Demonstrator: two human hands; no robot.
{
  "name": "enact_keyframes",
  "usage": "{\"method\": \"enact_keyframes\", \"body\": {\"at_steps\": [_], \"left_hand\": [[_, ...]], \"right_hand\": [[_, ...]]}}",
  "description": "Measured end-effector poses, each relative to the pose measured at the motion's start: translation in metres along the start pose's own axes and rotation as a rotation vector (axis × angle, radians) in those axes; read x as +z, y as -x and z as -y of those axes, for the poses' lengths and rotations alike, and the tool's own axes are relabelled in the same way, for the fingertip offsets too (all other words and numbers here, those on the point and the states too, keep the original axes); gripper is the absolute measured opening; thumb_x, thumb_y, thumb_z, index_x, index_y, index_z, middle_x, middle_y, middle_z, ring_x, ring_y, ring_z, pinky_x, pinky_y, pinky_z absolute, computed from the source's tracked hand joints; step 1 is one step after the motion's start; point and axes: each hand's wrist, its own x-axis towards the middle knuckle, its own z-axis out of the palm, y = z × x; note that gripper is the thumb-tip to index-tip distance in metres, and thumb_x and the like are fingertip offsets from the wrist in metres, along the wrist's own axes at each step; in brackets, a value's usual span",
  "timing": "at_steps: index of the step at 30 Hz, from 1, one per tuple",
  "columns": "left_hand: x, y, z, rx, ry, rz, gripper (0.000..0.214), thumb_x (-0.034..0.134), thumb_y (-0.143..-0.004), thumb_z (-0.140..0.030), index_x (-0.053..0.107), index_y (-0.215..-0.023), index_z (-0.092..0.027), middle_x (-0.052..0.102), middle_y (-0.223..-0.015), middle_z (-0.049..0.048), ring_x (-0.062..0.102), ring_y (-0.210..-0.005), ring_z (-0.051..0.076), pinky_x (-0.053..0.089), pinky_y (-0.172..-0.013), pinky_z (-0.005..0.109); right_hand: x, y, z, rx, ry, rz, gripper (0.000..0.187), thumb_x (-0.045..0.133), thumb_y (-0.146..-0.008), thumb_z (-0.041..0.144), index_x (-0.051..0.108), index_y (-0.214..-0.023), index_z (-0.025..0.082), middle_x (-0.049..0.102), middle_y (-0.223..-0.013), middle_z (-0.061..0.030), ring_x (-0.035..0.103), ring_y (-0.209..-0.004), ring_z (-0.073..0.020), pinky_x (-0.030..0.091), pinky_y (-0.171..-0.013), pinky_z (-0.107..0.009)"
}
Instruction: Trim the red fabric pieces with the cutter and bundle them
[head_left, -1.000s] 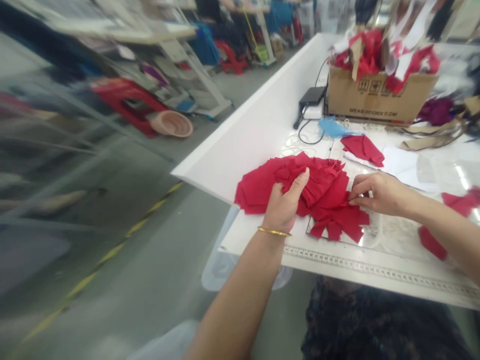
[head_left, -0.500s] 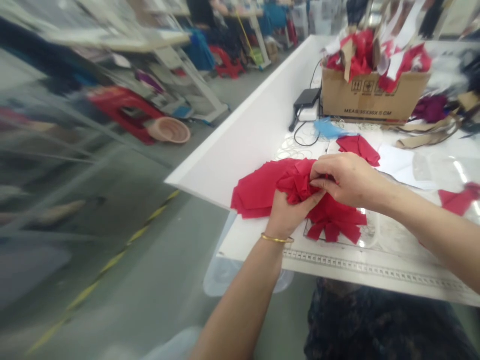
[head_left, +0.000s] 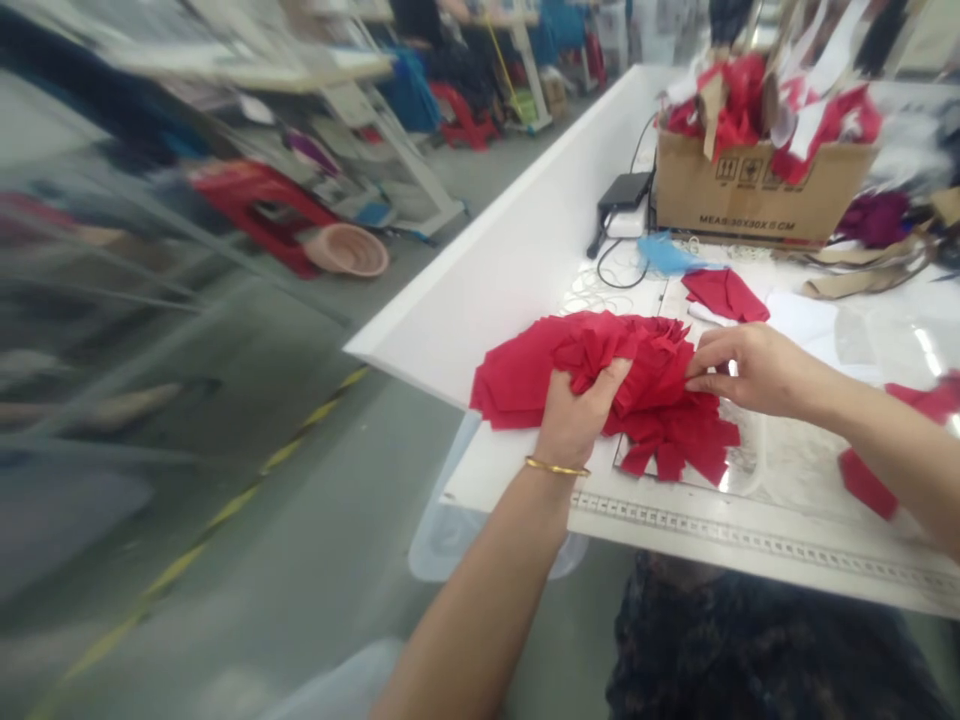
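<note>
My left hand (head_left: 576, 415), with a gold bangle at the wrist, is closed around a gathered bunch of red fabric pieces (head_left: 600, 350). Its thumb lies across the front of the bunch; the other fingers are hidden beneath. To the right, my right hand (head_left: 750, 372) pinches the right edge of the same red fabric between thumb and fingertips. Under and left of the bunch lies a flat stack of red fabric pieces (head_left: 514, 375). Another red cluster with strip-like ends (head_left: 682, 440) rests on the table just below the hands.
A cardboard box (head_left: 761, 195) heaped with red, white and tan scraps stands at the back. Left of it are a black device (head_left: 625, 190) and cables. A white side panel (head_left: 510, 220) borders the table, and a ruler tape (head_left: 720, 530) runs along the front edge.
My right hand has moved right, away from my left thumb, to the bunch's right edge. The red fabric between the hands is now spread wider. The view has shifted slightly.
</note>
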Motion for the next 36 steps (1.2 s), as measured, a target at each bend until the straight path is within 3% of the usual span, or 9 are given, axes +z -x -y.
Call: {"method": "enact_keyframes", "body": {"at_steps": [3, 7, 10, 13, 18, 24, 26, 30, 36], "left_hand": [[-0.002, 0.000, -0.005, 0.059, -0.092, 0.109, 0.033, 0.078, -0.071, -0.045, 0.069, -0.079, -0.015, 0.071, -0.085, 0.0072, 0.068, -0.087, 0.024, 0.057, -0.086, 0.036], [-0.004, 0.000, -0.005, 0.104, -0.161, 0.277, 0.036, 0.088, -0.059, -0.036, 0.070, -0.081, -0.015, 0.072, -0.087, 0.0067, 0.068, -0.085, 0.024, 0.057, -0.084, 0.036], [-0.005, 0.000, 0.000, 0.082, -0.119, 0.196, 0.029, 0.083, -0.064, -0.033, 0.070, -0.083, -0.015, 0.072, -0.088, 0.0068, 0.068, -0.088, 0.023, 0.057, -0.084, 0.035], [-0.003, 0.000, 0.003, 0.009, -0.016, 0.081, 0.027, 0.080, -0.066, -0.034, 0.069, -0.082, -0.015, 0.072, -0.089, 0.0070, 0.068, -0.091, 0.024, 0.056, -0.085, 0.036], [0.000, -0.001, 0.002, -0.160, 0.155, -0.085, 0.041, 0.088, -0.055, -0.037, 0.072, -0.085, -0.013, 0.073, -0.091, 0.0081, 0.069, -0.094, 0.027, 0.056, -0.089, 0.039], [0.000, -0.003, 0.002, -0.182, 0.223, -0.098, 0.043, 0.088, -0.056, -0.043, 0.074, -0.083, -0.012, 0.074, -0.093, 0.0097, 0.069, -0.096, 0.028, 0.056, -0.091, 0.041], [0.000, -0.003, 0.002, -0.174, 0.231, -0.092, 0.043, 0.088, -0.057, -0.043, 0.074, -0.085, -0.012, 0.074, -0.095, 0.0101, 0.069, -0.098, 0.029, 0.056, -0.093, 0.041], [0.001, -0.002, 0.001, -0.225, 0.237, -0.142, 0.046, 0.089, -0.056, -0.041, 0.072, -0.088, -0.013, 0.074, -0.099, 0.0116, 0.068, -0.104, 0.032, 0.054, -0.096, 0.045], [0.000, -0.004, 0.001, -0.277, 0.229, -0.172, 0.045, 0.085, -0.062, -0.039, 0.068, -0.096, -0.015, 0.072, -0.109, 0.0117, 0.065, -0.112, 0.033, 0.053, -0.099, 0.048]], "right_hand": [[-0.004, -0.008, 0.015, -0.039, 0.016, -0.068, 0.009, 0.065, -0.083, 0.017, 0.072, -0.077, 0.017, 0.067, -0.077, -0.0016, 0.054, -0.069, -0.0122, 0.038, -0.063, -0.026], [-0.002, -0.016, 0.034, -0.079, 0.020, -0.109, 0.016, 0.063, -0.083, 0.016, 0.064, -0.067, 0.014, 0.061, -0.065, -0.0007, 0.047, -0.062, -0.0105, 0.032, -0.058, -0.026], [0.002, -0.016, 0.033, -0.120, -0.112, -0.187, 0.014, 0.066, -0.083, 0.017, 0.064, -0.069, 0.013, 0.063, -0.069, -0.0003, 0.050, -0.063, -0.0095, 0.035, -0.060, -0.025], [0.004, -0.012, 0.015, -0.085, -0.239, -0.270, 0.011, 0.067, -0.082, 0.020, 0.067, -0.072, 0.014, 0.065, -0.070, -0.0001, 0.053, -0.063, -0.0099, 0.039, -0.062, -0.024], [0.009, -0.002, -0.013, 0.091, -0.153, -0.093, 0.007, 0.069, -0.080, 0.020, 0.069, -0.074, 0.017, 0.068, -0.075, -0.0013, 0.056, -0.067, -0.0132, 0.042, -0.064, -0.027], [0.025, 0.007, -0.016, 0.088, -0.062, 0.025, 0.013, 0.074, -0.076, 0.017, 0.071, -0.089, 0.018, 0.067, -0.095, -0.0045, 0.060, -0.083, -0.0175, 0.045, -0.074, -0.030], [0.028, 0.008, -0.017, 0.077, -0.054, 0.041, 0.011, 0.071, -0.076, 0.012, 0.070, -0.086, 0.017, 0.067, -0.096, -0.0044, 0.061, -0.083, -0.0171, 0.045, -0.074, -0.029], [0.030, 0.010, -0.019, 0.057, -0.098, 0.014, 0.009, 0.068, -0.076, 0.007, 0.068, -0.076, 0.016, 0.066, -0.089, -0.0032, 0.059, -0.077, -0.0144, 0.044, -0.070, -0.027], [0.029, 0.014, -0.022, -0.019, -0.166, -0.036, 0.009, 0.069, -0.078, 0.013, 0.075, -0.079, 0.020, 0.067, -0.085, -0.0025, 0.060, -0.074, -0.0136, 0.044, -0.068, -0.027]]}}
